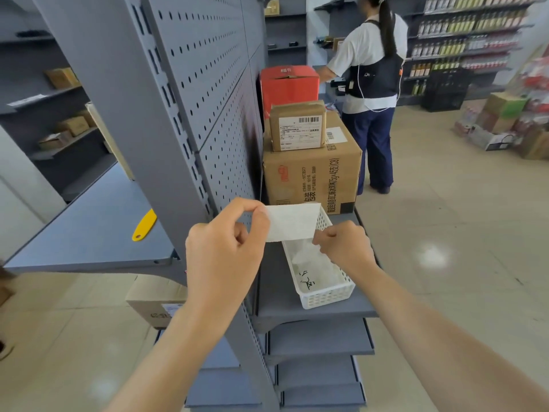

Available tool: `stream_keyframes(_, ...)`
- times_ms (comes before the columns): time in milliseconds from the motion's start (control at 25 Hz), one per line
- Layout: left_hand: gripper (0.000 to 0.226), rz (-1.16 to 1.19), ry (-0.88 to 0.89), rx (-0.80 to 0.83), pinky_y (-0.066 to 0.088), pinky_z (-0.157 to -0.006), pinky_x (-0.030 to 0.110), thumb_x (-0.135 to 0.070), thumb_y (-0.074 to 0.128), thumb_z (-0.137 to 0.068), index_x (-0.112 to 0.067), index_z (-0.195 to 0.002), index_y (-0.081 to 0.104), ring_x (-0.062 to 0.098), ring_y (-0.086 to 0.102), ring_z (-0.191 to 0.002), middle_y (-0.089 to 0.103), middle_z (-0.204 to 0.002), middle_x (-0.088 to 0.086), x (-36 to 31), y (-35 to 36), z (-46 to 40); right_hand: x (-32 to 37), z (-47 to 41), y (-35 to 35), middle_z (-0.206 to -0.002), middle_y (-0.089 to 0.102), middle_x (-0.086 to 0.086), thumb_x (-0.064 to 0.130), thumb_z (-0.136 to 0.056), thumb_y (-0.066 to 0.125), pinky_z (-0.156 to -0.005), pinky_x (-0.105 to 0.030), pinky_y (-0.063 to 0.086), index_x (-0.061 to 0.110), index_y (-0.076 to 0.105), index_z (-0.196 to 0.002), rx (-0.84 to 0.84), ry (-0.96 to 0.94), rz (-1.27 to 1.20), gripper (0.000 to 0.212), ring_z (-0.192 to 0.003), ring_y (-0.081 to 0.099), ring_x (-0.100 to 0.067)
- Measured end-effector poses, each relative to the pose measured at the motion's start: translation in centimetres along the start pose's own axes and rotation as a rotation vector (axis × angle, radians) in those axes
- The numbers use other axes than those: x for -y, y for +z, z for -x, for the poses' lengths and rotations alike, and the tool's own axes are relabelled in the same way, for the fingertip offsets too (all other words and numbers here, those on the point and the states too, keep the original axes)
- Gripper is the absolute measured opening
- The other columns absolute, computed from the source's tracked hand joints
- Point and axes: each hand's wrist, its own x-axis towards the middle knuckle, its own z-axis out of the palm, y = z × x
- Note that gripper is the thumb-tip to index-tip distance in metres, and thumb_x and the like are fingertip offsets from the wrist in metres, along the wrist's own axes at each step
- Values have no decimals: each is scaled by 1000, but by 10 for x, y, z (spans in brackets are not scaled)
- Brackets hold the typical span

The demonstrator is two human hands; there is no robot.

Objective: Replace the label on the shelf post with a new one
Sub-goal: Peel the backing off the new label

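Here, left hand [225, 248]: closed in a pinch, thumb and forefinger gripping the upper left edge of the white label [292, 222], the other fingers curled in.
Right hand [344, 243]: closed likewise, fingertips nipping the label's lower right corner; whether it was peeling a backing could not be told.
White label: a pale rectangular sheet held between both hands, in the air just right of the shelf post [166, 150] and above the far end of the white basket [323, 281]; no print could be read on it.
Shelf post: a grey slotted upright running diagonally up the frame, with a perforated back panel [219, 84] beside it.
White basket: a perforated plastic tray sitting on the grey shelf [276, 298], holding paper sheets, one with dark handwriting.
Yellow tool [144, 225]: a flat yellow piece lying on the shelf left of the post, well apart from both hands.
Boxes: a large brown carton [312, 179] at the back of the shelf, a small labelled parcel [298, 126] on top, a red box [288, 84] behind.
Other person [372, 84]: stood with their back turned at the far shelving.
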Motion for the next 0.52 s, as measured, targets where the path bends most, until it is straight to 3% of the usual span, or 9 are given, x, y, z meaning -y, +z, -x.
stream_keyframes(80, 18, 4, 11, 6, 50, -52, 45, -33, 55, -94, -28, -80, 66, 34, 47, -37, 42, -36, 6, 1, -1, -1, 3, 3, -3, -62, 68, -6, 29, -83, 67, -53, -25, 43, 11, 63, -57, -12, 2, 35, 32, -50, 48, -20)
stream_keyframes(160, 19, 9, 28, -3, 48, -49, 42, -31, 56, -94, -26, -79, 66, 30, 40, -36, 41, -35, 4, 3, -4, -3, 11, 12, -11, -74, 71, 7, 34, -83, 70, -56, -22, 46, 20, 74, -72, -45, -33, 9, 18, -59, 58, -11)
stream_keyframes(240, 19, 24, 42, -21, 46, -48, 40, -30, 57, -94, -25, -79, 67, 28, 37, -36, 42, -35, 3, 2, -8, -5, 27, 27, -24, -81, 70, 13, 39, -86, 69, -58, -23, 46, 29, 72, -91, -143, -104, -101, 12, -69, 60, -2)
stream_keyframes(400, 19, 97, 59, -51, 46, -47, 38, -31, 56, -92, -25, -79, 68, 31, 44, -36, 46, -37, 5, -7, -19, -11, 71, 53, -54, -82, 70, 8, 33, -87, 64, -79, -40, 57, 38, 62, -99, -315, -286, -339, 14, -80, 68, -13)
stream_keyframes(520, 18, 136, 67, -94, 46, -47, 40, -26, 58, -93, -23, -80, 69, 32, 49, -39, 49, -40, 6, -12, -42, -21, 109, 73, -71, -82, 69, 10, 26, -87, 63, -78, -45, 57, 37, 62, -104, -393, -411, -412, 20, -73, 64, -9)
